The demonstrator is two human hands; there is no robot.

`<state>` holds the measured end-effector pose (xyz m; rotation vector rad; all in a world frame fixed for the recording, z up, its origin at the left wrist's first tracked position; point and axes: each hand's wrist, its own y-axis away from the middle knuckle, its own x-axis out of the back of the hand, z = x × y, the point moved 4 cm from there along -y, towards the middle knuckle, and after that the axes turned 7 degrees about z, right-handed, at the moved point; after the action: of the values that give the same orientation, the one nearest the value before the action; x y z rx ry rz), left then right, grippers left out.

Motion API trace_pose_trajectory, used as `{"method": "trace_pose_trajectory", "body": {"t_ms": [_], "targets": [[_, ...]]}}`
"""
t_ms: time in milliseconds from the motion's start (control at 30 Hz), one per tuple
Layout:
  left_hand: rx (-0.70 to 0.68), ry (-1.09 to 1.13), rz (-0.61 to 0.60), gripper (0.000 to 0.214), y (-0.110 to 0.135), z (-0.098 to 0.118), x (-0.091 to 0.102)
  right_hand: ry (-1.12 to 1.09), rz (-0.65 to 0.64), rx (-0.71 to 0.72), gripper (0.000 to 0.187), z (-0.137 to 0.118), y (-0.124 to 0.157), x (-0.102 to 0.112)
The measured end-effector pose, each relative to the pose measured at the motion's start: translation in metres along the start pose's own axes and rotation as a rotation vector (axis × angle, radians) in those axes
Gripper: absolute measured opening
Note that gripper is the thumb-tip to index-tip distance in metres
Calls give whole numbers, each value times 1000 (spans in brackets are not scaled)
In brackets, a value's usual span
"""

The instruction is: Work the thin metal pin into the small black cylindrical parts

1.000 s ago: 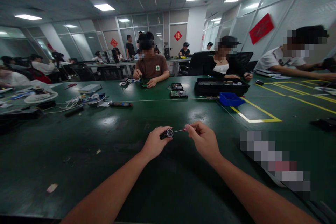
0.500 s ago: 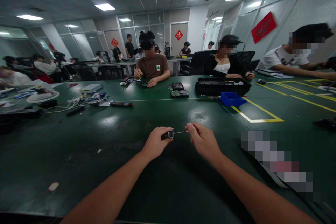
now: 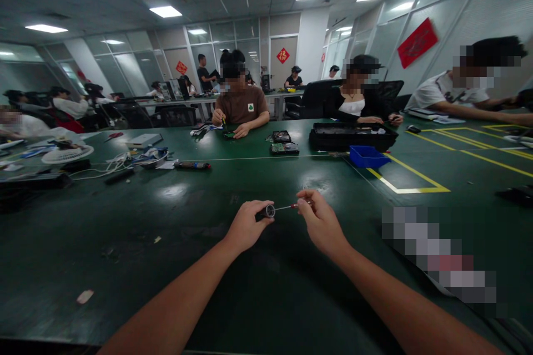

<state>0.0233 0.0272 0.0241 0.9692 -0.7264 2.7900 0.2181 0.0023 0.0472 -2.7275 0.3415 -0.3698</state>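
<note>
**Being pinched: something light and easily dropped**

A small round part (image 3: 270,211) is being gripped in the left hand (image 3: 245,227) above the green table (image 3: 125,222), while a thin screwdriver (image 3: 284,208) is being pinched in the right hand (image 3: 321,223), with its tip at the part. The part is judged light, rigid and slippery, and best held by its rim.

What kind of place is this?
Probably an electronics workshop: opened drives lie near a blue bin on the green table; the left hand holds a small round part, the right hand a thin screwdriver.
</note>
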Motion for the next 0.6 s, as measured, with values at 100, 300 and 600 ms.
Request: {"method": "trace_pose_trajectory", "body": {"t_ms": [100,300,600], "targets": [[12,-11,14,41,-1,1,2,-165,42,-65,23,7,-2,-4],[-10,-44,-14,37,-2,4,3,-549,21,-429,30,34,-9,-11],[-39,-62,-9,39,-1,0,2,-393,136,-270,34,36,-7,-7]]}}
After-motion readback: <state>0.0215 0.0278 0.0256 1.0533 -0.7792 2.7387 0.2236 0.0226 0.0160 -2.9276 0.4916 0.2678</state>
